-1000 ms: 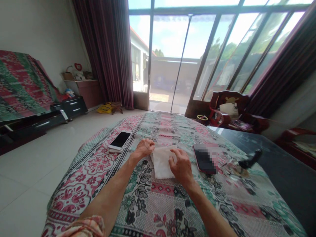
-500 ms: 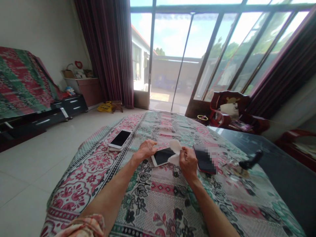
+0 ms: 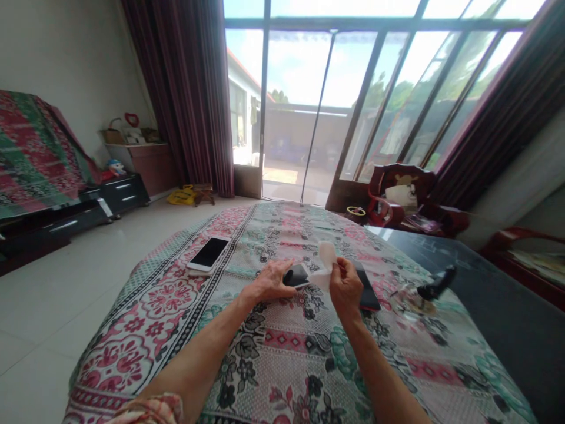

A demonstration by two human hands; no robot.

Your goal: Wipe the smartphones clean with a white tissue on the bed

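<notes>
My left hand (image 3: 270,282) spans a white-framed smartphone (image 3: 298,275) lying on the patterned cloth, thumb at the near edge and fingers at the far edge, covering its left part. In my right hand (image 3: 346,288) a white tissue (image 3: 327,257) is pinched, its lower part hanging by the phone's right end. Just beyond my right hand lies a dark flat case or tablet (image 3: 369,290), partly hidden by that hand. To the left, a second white phone (image 3: 208,254) with a black screen rests on a pale flat item.
A floral cloth (image 3: 304,341) covers the table. At its right stand a clear glass dish (image 3: 408,300) and a black object (image 3: 436,284), beside a dark tabletop (image 3: 494,294). Farther off are a carved wooden chair (image 3: 399,197), glass doors and a yellow bag (image 3: 181,195).
My left hand has moved from the phone's left edge to reach across it, grasping its sides. My right hand and the tissue have shifted slightly right, and the camera view has turned a little.
</notes>
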